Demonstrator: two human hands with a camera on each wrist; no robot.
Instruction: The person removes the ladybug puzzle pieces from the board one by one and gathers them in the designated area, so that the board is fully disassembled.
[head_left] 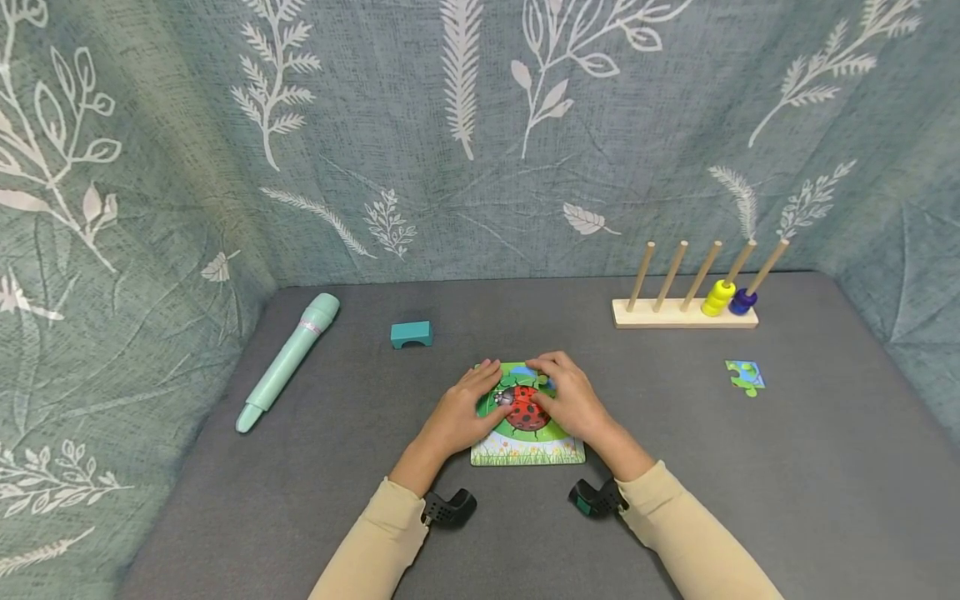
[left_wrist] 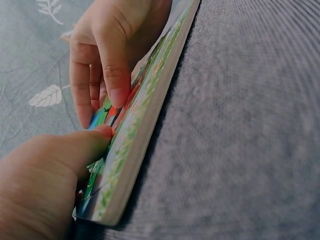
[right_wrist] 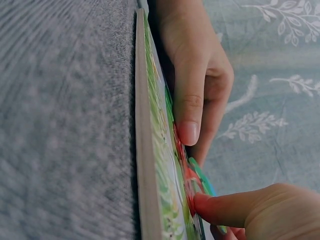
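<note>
A square ladybug jigsaw puzzle [head_left: 527, 457] lies flat on the grey table, its flower-and-grass border towards me. My left hand [head_left: 461, 417] rests over its left side, fingers reaching to the upper left edge and thumb on the picture near the ladybug's head. At the upper right, my right hand [head_left: 576, 404] pinches a puzzle piece [right_wrist: 202, 176] between thumb and fingers. In the right wrist view that piece stands tilted up from the board, showing a green and blue edge. Much of it is hidden behind the fingers.
Another puzzle piece [head_left: 746, 377], blue and green, lies far right. Behind it is a wooden peg stand [head_left: 622, 315] with yellow and dark blue beads. A teal arch block [head_left: 411, 334] sits behind the puzzle; a mint-green capped tube [head_left: 288, 364] lies at left. A patterned curtain [head_left: 420, 125] hangs behind.
</note>
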